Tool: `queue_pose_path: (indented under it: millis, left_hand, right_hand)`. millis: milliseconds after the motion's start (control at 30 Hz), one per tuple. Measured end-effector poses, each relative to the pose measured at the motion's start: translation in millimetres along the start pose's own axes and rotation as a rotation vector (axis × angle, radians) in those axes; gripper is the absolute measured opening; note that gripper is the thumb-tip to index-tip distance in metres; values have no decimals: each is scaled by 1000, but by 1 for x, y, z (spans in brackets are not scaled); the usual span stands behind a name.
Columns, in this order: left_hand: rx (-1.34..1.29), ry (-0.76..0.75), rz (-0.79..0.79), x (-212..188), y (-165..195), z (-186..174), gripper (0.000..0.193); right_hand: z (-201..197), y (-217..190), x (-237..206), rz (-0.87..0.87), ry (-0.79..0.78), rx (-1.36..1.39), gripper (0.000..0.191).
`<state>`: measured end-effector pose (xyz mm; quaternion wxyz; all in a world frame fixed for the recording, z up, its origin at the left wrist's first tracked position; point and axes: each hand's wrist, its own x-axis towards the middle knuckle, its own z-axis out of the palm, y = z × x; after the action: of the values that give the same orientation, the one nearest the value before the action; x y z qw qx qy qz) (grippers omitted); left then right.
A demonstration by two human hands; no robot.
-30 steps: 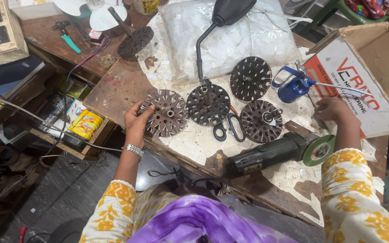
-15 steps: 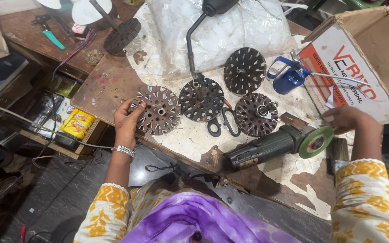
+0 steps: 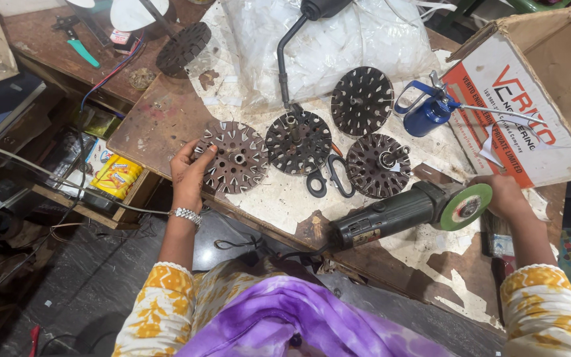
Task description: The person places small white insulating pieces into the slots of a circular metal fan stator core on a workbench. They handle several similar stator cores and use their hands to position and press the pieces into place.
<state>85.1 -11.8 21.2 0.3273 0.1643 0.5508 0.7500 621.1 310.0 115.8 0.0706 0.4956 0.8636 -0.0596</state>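
The left hand lies spread on the left edge of a round metal disc, pressing it flat on the worktop. The right hand curls around the grinder head, near right.

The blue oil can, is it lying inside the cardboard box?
No, the blue oil can stands on the workbench just outside the cardboard box.
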Motion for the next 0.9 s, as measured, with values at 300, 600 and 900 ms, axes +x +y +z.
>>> queue_pose_path:
  millis: [300, 600, 900]
  left_hand:
    - [16, 15, -45, -2, 6, 3, 32]
    - [37, 30, -40, 0, 5, 2, 33]
    - [27, 11, -14, 1, 2, -1, 32]
  right_hand:
    - [3, -7, -25, -104, 23, 118, 90]
    - [-14, -23, 17, -208, -63, 191, 52]
    - [-39, -61, 69, 10, -182, 470, 27]
